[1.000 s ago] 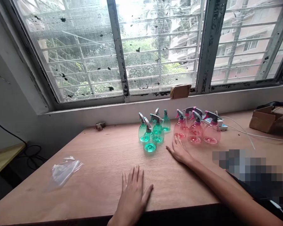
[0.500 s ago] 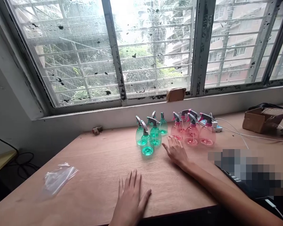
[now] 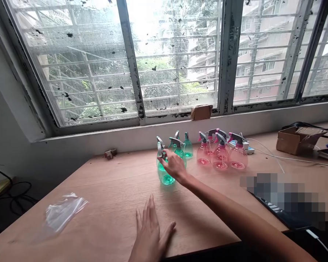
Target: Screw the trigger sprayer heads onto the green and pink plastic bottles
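My right hand (image 3: 175, 165) is closed around the neck of the front green spray bottle (image 3: 167, 178), which stands upright on the wooden table (image 3: 112, 203). Its fingers partly cover the trigger head. Behind it stand several more green spray bottles, among them one at the back right (image 3: 188, 147). A group of pink spray bottles (image 3: 221, 160) with grey and pink trigger heads is to the right of that hand. Near the table's front edge, my left hand (image 3: 149, 231) rests with its fingers stretched and thumb apart, holding nothing.
A clear plastic bag (image 3: 64, 213) lies at the left. An open cardboard box (image 3: 297, 142) and white cables are at the right, with a blurred dark device (image 3: 284, 203) nearer. A brown block (image 3: 201, 112) sits on the window sill, and a small brown object (image 3: 110, 154) at the table's back edge.
My right hand has moved left from in front of the pink bottles and taken hold of the front green spray bottle's neck. My left hand stays low, slightly tilted.
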`<action>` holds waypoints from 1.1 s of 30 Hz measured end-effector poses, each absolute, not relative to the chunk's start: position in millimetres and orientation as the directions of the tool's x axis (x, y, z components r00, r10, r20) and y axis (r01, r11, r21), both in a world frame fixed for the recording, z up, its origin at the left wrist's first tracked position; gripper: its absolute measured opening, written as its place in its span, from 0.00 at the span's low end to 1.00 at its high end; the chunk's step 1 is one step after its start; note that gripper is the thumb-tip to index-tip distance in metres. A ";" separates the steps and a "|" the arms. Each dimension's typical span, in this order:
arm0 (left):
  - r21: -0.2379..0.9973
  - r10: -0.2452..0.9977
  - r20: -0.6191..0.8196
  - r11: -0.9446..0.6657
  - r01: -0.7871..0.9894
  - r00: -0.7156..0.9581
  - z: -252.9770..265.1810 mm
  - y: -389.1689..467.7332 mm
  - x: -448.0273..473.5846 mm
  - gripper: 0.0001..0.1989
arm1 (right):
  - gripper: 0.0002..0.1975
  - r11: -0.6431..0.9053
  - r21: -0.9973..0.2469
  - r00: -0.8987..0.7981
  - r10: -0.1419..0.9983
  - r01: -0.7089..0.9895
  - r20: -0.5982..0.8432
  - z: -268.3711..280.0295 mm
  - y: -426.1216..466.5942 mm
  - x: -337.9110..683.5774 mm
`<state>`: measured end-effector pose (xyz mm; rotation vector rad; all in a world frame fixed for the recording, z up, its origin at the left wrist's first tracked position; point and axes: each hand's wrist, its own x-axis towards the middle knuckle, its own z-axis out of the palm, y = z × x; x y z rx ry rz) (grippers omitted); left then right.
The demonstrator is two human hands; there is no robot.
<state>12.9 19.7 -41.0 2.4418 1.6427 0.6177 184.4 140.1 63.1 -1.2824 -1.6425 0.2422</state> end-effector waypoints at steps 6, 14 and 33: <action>0.661 0.905 0.406 -0.384 0.645 0.124 -41.5 19.0 9.8 0.51 | 0.19 0.455 -0.843 0.015 0.877 0.287 0.479 41.6 63.0 212.5; 0.558 0.765 0.513 -0.642 0.526 0.390 -18.3 1.4 5.4 0.40 | 0.15 -0.156 -0.863 -0.061 0.988 -0.481 -0.144 -19.3 1.3 261.2; 0.895 0.943 0.171 -0.270 0.355 0.285 -14.3 17.4 10.5 0.39 | 0.24 0.124 -0.950 -0.036 0.990 -0.286 0.140 -42.2 -5.8 262.5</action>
